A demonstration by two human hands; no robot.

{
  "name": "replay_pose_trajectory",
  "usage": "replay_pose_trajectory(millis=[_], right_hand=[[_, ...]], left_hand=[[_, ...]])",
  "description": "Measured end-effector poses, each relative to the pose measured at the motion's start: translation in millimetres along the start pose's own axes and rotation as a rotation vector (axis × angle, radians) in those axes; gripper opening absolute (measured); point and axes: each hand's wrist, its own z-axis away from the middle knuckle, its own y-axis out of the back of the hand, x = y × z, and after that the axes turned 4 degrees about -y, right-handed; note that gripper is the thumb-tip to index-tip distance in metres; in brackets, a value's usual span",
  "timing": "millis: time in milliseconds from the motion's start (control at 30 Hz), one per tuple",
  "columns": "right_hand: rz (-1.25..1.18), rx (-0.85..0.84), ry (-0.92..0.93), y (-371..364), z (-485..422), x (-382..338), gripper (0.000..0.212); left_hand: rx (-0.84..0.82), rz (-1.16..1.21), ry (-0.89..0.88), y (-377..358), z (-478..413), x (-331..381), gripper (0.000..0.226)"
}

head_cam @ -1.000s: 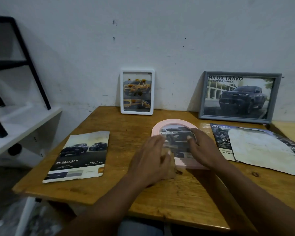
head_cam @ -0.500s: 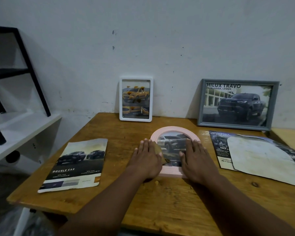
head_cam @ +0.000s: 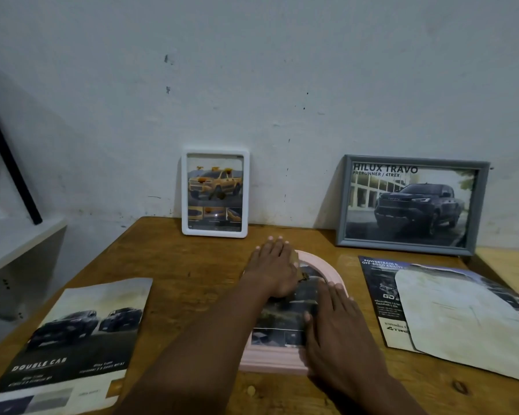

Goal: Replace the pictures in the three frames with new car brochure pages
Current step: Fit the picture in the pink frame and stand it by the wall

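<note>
A pink arched frame [head_cam: 336, 274] lies flat in the middle of the wooden table [head_cam: 177, 265], with a dark car picture [head_cam: 285, 319] in it. My left hand [head_cam: 271, 268] lies flat on the frame's upper left part, its fingers straight and reaching past the arch. My right hand [head_cam: 337, 322] presses flat on the frame's right side, lower down. A white frame [head_cam: 215, 193] with a yellow truck page and a grey frame [head_cam: 411, 203] with a dark pickup page both lean against the wall.
A "Double Cab" brochure page [head_cam: 72, 339] lies at the table's front left. To the right lies another brochure page [head_cam: 379, 298] with a white sheet [head_cam: 462, 319] over it. A white shelf [head_cam: 18, 235] and a black bar [head_cam: 9, 163] stand at the left.
My left hand slid from the frame's lower left up onto its arched top. My right hand stayed flat on the frame's right side. The view moved closer to the table.
</note>
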Motion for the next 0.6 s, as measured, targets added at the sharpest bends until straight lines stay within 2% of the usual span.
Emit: replay_pose_trajectory(millis=[167, 267, 333, 400, 467, 600], right_hand=[[-0.087, 0.022, 0.029, 1.3, -0.3, 2.8, 0.069], [-0.192, 0.133, 0.044, 11.1, 4.7, -0.6, 0.042], [-0.265, 0.192, 0.024, 16.7, 3.4, 0.1, 0.033], [-0.307, 0.176, -0.023, 20.3, -3.9, 4.1, 0.038], [-0.253, 0.163, -0.029, 23.0, -17.4, 6.5, 0.050], [-0.037, 0.180, 0.124, 31.3, -52.8, -11.9, 0.067]], left_hand=[[-0.059, 0.035, -0.091, 3.5, -13.3, 16.9, 0.062], [-0.085, 0.154, -0.112, 13.6, -8.2, 11.8, 0.060], [-0.018, 0.310, -0.103, 18.4, 3.0, 9.9, 0.059], [0.091, 0.403, -0.065, 20.2, 17.0, 6.7, 0.061], [0.138, 0.388, -0.023, 18.6, 32.7, -0.3, 0.063], [0.117, 0.290, 0.040, 7.3, 69.4, -11.0, 0.067]])
